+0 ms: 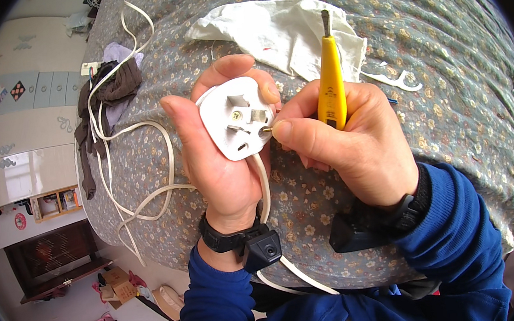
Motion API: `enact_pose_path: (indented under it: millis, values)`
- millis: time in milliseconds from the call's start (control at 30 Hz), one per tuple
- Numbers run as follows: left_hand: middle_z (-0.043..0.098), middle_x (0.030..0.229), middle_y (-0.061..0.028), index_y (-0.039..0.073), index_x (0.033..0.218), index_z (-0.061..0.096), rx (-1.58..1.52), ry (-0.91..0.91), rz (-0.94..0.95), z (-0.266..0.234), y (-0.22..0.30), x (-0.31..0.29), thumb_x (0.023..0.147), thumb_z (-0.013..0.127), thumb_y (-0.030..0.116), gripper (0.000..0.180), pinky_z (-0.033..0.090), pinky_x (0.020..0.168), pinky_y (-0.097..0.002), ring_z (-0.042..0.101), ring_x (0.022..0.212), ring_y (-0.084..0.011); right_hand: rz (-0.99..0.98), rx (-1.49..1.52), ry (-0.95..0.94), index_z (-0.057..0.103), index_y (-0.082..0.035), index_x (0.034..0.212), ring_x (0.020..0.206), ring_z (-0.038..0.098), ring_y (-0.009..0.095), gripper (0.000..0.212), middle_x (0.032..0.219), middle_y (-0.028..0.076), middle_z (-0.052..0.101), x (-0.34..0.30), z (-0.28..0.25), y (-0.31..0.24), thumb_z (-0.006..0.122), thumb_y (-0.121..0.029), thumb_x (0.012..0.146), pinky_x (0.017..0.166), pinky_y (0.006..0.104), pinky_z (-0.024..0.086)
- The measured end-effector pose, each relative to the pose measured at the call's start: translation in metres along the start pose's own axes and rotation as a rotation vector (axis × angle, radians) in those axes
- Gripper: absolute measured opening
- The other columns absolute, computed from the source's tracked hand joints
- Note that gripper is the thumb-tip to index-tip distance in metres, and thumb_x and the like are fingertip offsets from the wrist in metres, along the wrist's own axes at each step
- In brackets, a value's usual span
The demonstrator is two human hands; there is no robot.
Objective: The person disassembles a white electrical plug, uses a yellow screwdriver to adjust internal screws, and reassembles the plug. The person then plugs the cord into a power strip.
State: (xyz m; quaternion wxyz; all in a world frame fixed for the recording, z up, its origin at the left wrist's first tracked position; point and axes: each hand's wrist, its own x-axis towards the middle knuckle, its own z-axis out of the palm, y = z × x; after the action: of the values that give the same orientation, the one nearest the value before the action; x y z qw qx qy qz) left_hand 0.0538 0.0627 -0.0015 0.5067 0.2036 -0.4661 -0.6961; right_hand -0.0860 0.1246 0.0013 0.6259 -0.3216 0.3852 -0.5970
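Observation:
My left hand (218, 181) cradles a white three-pin plug (215, 117), its flat metal prongs facing up and a screw head showing between them. From the plug's lower edge a white cord (264, 188) runs down past my left wrist. At the plug's right side, the thumb and forefinger of my right hand (370, 147) pinch a small metal screw (265, 130) at a round hole. How deep it sits there I cannot tell. A yellow screwdriver (330, 79) stands between the fingers of that same hand, blade pointing away from me.
Beneath my hands spreads a floral bed cover (314, 217). A crumpled white cloth or bag (242, 29) lies beyond, with a thin white plastic piece (397, 81) to its right. Loops of white cable (171, 154) and dark clothing (119, 87) lie on the left.

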Motion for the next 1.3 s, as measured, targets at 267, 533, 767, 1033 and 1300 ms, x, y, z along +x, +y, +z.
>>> enact_pose_path:
  millis: [267, 533, 767, 1033, 1300]
  values:
    - [0.063, 0.093, -0.0105, 0.000, 0.121, 0.054, 0.058, -0.003, 0.017, 0.0004, 0.0002, -0.0009, 0.101, 0.021, 0.066, 0.076, 0.047, 0.071, -0.0229, 0.059, 0.080, -0.0135, 0.118, 0.131, -0.007, 0.068, -0.002, 0.087, 0.056, 0.052, 0.006, 0.012, 0.070, 0.001, 0.062, 0.0005, -0.0007, -0.0010, 0.073, -0.012, 0.086, 0.051, 0.0202, 0.038]
    - [0.062, 0.092, -0.0098, 0.001, 0.120, 0.055, 0.090, 0.035, 0.031, -0.0007, 0.0010, -0.0009, 0.101, 0.021, 0.066, 0.076, 0.046, 0.072, -0.0222, 0.057, 0.080, -0.0129, -0.061, -0.090, -0.034, 0.069, -0.001, 0.089, 0.058, 0.056, 0.006, 0.010, 0.070, 0.002, 0.064, 0.0002, -0.0016, 0.0036, 0.074, -0.010, 0.087, 0.052, 0.0201, 0.042]
    - [0.062, 0.090, -0.0098, 0.000, 0.119, 0.055, 0.084, 0.036, 0.004, 0.0002, 0.0027, -0.0043, 0.101, 0.022, 0.067, 0.076, 0.045, 0.070, -0.0221, 0.058, 0.079, -0.0128, -0.010, -0.032, -0.064, 0.069, -0.001, 0.090, 0.059, 0.056, 0.006, 0.011, 0.070, 0.002, 0.065, 0.0010, -0.0038, -0.0009, 0.074, -0.011, 0.088, 0.052, 0.0192, 0.042]
    - [0.063, 0.090, -0.0102, 0.000, 0.119, 0.055, -0.039, 0.016, -0.015, 0.0023, 0.0011, -0.0015, 0.101, 0.023, 0.066, 0.075, 0.046, 0.070, -0.0231, 0.058, 0.079, -0.0138, -0.085, -0.071, -0.004, 0.068, 0.001, 0.088, 0.061, 0.057, 0.008, 0.009, 0.070, 0.003, 0.064, -0.0026, 0.0006, -0.0006, 0.071, -0.007, 0.087, 0.056, 0.0215, 0.044]
    - [0.063, 0.091, -0.0103, -0.001, 0.120, 0.054, 0.054, 0.081, -0.014, 0.0001, 0.0017, -0.0008, 0.102, 0.025, 0.064, 0.073, 0.047, 0.076, -0.0261, 0.058, 0.081, -0.0161, -0.202, -0.144, -0.006, 0.067, 0.000, 0.084, 0.062, 0.056, 0.008, 0.008, 0.071, 0.003, 0.064, -0.0025, 0.0005, -0.0035, 0.070, -0.007, 0.086, 0.058, 0.0218, 0.043]
